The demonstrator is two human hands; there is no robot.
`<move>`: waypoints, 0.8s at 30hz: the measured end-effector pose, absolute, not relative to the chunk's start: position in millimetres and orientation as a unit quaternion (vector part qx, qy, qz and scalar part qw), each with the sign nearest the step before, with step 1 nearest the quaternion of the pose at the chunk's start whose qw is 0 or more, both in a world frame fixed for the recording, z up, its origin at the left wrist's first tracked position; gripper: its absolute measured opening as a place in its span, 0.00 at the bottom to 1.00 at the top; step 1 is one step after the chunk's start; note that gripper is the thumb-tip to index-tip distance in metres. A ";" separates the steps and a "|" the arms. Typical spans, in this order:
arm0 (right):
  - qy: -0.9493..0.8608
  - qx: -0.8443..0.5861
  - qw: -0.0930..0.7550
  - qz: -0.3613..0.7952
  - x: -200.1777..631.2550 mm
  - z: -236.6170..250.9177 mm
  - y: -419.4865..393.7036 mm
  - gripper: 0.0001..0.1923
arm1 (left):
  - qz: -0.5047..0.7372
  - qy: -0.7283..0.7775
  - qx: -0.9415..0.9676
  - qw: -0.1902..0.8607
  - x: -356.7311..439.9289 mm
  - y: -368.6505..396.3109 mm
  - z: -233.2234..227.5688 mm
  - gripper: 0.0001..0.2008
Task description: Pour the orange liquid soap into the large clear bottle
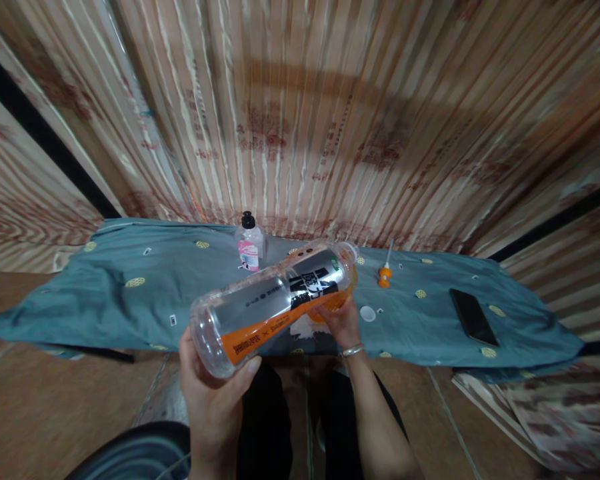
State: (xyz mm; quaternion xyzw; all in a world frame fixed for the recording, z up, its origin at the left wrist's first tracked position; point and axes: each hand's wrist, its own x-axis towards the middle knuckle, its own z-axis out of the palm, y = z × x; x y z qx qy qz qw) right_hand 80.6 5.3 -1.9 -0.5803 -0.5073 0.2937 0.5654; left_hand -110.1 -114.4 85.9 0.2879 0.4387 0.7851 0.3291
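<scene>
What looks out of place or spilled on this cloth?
The orange pump top sits loose on the cloth, detached from any bottle, near a white disc. A pale, ragged-edged patch shows below the tilted bottle; I can't tell what it is. No spill is visible.

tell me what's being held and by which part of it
The left hand holds the large bottle by its base end. The right hand is at an orange container, mostly hidden behind the bottle; the exact hold cannot be told.
</scene>
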 end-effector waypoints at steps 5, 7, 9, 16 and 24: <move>-0.506 -0.567 0.575 0.303 80.6 -1.7 5.8 0.30 | 0.786 0.443 0.280 0.328 -110.4 -114.0 84.1 0.39; -0.506 -0.571 0.572 0.300 80.9 -2.4 6.1 0.30 | 0.783 0.446 0.279 0.331 -110.2 -113.3 84.3 0.40; -0.507 -0.580 0.566 0.294 81.4 -3.3 6.3 0.31 | 0.781 0.448 0.281 0.332 -109.9 -113.0 84.8 0.40; -0.511 -0.586 0.557 0.292 83.9 -5.5 5.8 0.32 | 0.781 0.447 0.286 0.329 -110.4 -114.1 84.3 0.38; -0.511 -0.601 0.548 0.277 84.3 -10.9 6.8 0.33 | 0.785 0.440 0.287 0.329 -110.8 -115.0 84.2 0.39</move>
